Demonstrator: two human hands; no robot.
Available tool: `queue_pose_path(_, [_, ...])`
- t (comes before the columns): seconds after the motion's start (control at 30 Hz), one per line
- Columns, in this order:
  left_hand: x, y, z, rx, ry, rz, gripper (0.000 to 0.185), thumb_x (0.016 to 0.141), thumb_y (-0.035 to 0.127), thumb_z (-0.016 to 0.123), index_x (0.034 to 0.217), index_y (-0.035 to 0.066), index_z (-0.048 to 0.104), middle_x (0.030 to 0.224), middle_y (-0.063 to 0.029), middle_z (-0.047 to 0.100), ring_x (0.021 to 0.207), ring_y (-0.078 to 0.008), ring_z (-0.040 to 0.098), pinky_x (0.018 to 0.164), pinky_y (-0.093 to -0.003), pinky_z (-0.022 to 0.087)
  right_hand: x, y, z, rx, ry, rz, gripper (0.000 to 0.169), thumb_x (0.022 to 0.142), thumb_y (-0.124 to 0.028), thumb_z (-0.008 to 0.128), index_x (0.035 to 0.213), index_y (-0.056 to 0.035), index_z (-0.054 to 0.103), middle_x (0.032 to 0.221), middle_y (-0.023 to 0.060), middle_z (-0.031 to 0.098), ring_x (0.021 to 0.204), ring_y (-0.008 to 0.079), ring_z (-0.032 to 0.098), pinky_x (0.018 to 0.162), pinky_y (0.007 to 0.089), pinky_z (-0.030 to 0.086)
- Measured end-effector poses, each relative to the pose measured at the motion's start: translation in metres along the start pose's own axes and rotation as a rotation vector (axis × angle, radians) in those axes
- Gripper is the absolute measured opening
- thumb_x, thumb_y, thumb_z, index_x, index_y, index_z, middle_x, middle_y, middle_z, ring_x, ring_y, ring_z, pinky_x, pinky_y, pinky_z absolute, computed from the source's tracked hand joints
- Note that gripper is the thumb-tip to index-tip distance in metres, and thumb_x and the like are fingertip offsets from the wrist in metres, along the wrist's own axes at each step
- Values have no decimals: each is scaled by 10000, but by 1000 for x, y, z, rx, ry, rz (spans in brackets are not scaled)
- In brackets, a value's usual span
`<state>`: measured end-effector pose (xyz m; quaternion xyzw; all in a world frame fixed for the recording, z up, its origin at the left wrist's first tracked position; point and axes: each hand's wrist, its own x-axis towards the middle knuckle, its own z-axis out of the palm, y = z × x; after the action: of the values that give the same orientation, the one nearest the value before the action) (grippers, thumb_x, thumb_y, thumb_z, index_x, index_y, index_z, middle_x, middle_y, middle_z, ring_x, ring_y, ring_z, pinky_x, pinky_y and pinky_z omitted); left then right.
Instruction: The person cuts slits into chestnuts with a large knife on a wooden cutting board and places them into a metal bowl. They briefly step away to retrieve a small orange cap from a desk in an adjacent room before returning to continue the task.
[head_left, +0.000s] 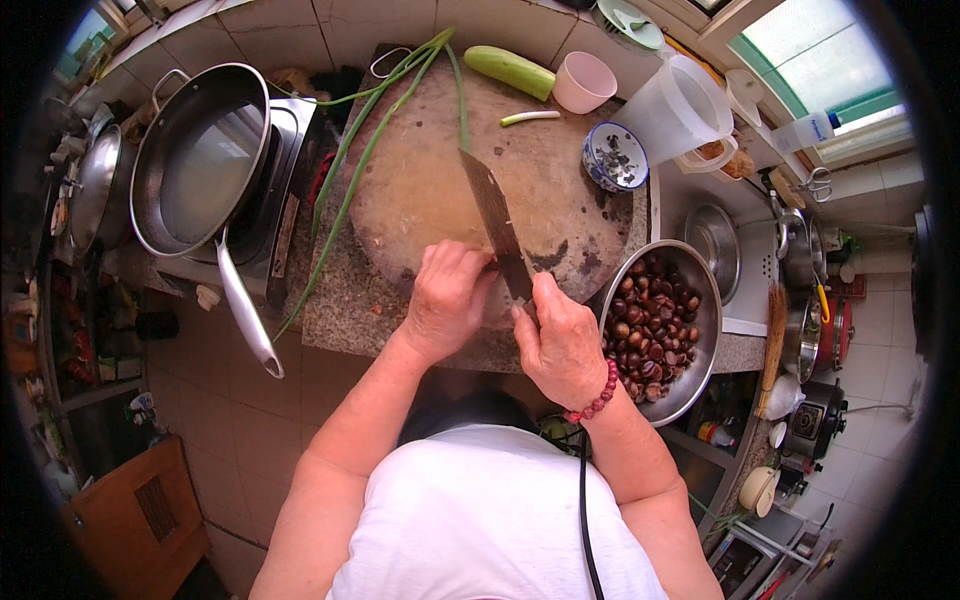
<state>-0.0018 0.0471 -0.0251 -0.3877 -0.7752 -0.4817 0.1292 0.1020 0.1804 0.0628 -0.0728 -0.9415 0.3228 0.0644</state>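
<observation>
Over the near part of a round wooden chopping board, my right hand is closed around the handle of a kitchen knife. The dark blade points away from me across the board. Close to the blade's left side is my left hand, its fingers bent together; whether they pinch something small is hidden. A steel bowl of chestnuts stands beside my right hand. Long green onions lie over the board's left edge, and a short white onion piece lies near the far side.
A pan with liquid sits on a stove at left, its handle towards me. Along the board's far and right edges are a green gourd, a pink cup, a patterned bowl with dark bits and a plastic pitcher.
</observation>
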Motion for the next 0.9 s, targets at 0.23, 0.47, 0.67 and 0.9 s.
queue_pose_path(0.23, [-3, -3, 3, 0, -5, 8, 278, 778, -58, 752, 1028, 14, 654, 980, -154, 662, 908, -364, 627, 808, -435, 484, -1, -1, 3, -44, 40, -46, 194, 899, -39, 669, 1000, -8, 507, 846, 253, 642, 750, 464, 658, 633, 512, 538])
queue_pose_path(0.47, [-1, -1, 1, 6, -35, 14, 267, 778, -71, 746, 1010, 12, 642, 992, -146, 666, 911, -355, 634, 819, -426, 478, -1, 3, 0, -31, 51, -59, 209, 888, -37, 685, 1037, 16, 549, 882, 240, 649, 740, 438, 671, 608, 479, 546])
queue_pose_path(0.67, [-2, -3, 3, -47, 5, 33, 278, 763, -79, 752, 980, 17, 607, 983, -148, 663, 900, -357, 637, 814, -430, 478, -5, -4, -1, 63, 230, -139, 234, 882, -31, 690, 1077, 24, 572, 883, 230, 647, 715, 431, 669, 589, 471, 543])
queue_pose_path(0.9, [0, -2, 1, -3, -8, 27, 268, 763, -81, 753, 964, 13, 602, 954, -154, 662, 872, -357, 632, 796, -433, 479, 4, 6, 6, 13, 52, -28, 178, 906, -53, 664, 998, -13, 518, 857, 249, 646, 726, 460, 662, 604, 520, 526])
